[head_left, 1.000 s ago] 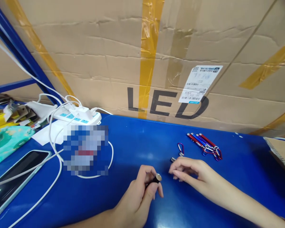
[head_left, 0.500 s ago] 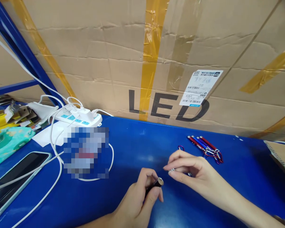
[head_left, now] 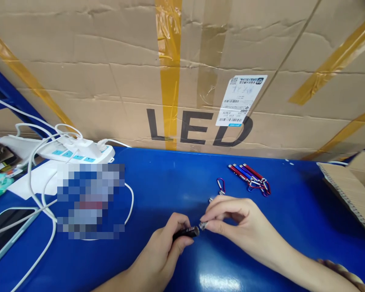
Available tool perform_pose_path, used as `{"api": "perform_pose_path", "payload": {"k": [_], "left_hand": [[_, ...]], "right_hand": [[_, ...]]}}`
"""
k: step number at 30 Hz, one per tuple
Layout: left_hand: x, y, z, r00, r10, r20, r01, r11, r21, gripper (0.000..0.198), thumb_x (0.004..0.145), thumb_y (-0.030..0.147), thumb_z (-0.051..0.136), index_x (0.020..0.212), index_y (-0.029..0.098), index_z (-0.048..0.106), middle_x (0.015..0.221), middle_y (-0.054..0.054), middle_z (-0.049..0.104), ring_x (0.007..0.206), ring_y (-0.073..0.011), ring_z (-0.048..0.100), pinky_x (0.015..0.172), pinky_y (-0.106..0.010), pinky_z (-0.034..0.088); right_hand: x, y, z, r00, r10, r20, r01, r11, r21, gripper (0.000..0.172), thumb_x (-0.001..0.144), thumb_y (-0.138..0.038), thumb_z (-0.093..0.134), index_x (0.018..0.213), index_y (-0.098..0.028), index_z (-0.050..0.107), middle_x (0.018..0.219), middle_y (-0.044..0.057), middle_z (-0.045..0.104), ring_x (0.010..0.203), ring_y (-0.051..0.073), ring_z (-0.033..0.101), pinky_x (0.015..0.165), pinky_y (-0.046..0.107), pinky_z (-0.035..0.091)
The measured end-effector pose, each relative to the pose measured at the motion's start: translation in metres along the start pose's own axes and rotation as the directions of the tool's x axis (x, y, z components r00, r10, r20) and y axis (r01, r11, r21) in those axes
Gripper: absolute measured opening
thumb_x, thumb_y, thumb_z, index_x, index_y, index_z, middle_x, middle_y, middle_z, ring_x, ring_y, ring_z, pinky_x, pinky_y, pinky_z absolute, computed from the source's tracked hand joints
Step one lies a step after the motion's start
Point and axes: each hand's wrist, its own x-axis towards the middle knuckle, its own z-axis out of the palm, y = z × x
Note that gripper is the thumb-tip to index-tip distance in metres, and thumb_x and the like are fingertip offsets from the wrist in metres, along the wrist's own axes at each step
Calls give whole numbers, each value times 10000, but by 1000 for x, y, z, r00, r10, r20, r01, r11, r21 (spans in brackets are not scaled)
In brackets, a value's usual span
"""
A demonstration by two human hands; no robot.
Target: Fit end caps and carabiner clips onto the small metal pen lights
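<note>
My left hand [head_left: 167, 247] is closed around a small black tube [head_left: 187, 232], its round end pointing right. Close to that end, my right hand [head_left: 231, 217] pinches a small silver metal piece [head_left: 202, 225] between thumb and fingertips. A narrow gap seems to separate the piece from the tube. Just behind my right hand, a red carabiner [head_left: 221, 185] lies on the blue table [head_left: 158, 182], with small silver parts partly hidden by the fingers. Farther back to the right lie several red and blue metal tubes [head_left: 246, 173] with carabiners at their ends.
A large cardboard box [head_left: 118, 81] marked LED stands along the back. At left are a white power strip [head_left: 79, 152] with cables, a phone [head_left: 6, 231] and a pixelated patch. An open carton [head_left: 346, 190] sits at right.
The view has shifted right. My right hand has brought the silver piece nearer to the tube's end, and the red carabiner behind it shows more fully.
</note>
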Motion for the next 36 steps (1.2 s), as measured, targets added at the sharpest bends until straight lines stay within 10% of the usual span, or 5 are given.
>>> {"api": "perform_pose_path", "payload": {"k": [18,23,27,32,36], "left_hand": [[-3,7,0,897,436,-75,-394,865,311,256,929,118,401,1056,118,623,652,-24,543,511,-96,494,462,-173,425],[-8,-2,-1,844,528,-92,-445,786,430,302,871,12,458,1137,60,592,710,-70,606,586,-113,564,536,-189,500],[-3,-1,-4,888,455,-69,-400,836,375,340,879,17,429,1169,99,586,735,-60,612,595,-104,580,552,-176,508],[3,11,-8,953,256,-164,-211,945,250,277,863,78,480,1055,168,658,631,-3,594,518,-101,558,466,-163,440],[2,17,-8,977,149,-153,-121,977,175,217,861,122,493,957,190,675,607,14,609,531,-102,572,499,-162,445]], "right_hand": [[-3,-5,3,973,168,157,-150,982,-118,70,638,-121,741,590,-151,700,596,1,653,526,85,585,485,168,444],[-1,6,14,826,497,265,-553,804,217,282,502,-286,835,539,-117,612,484,-33,585,417,73,561,416,159,453],[1,15,16,782,524,337,-619,717,321,375,481,-402,828,568,-116,601,483,-36,579,432,73,562,439,181,511],[-1,18,10,999,39,9,-39,999,-8,242,642,-340,777,722,-132,685,621,1,624,524,78,585,449,146,504],[-2,15,0,851,-515,102,522,810,-267,80,794,-195,663,827,-137,707,757,33,659,642,76,623,602,150,527]]}}
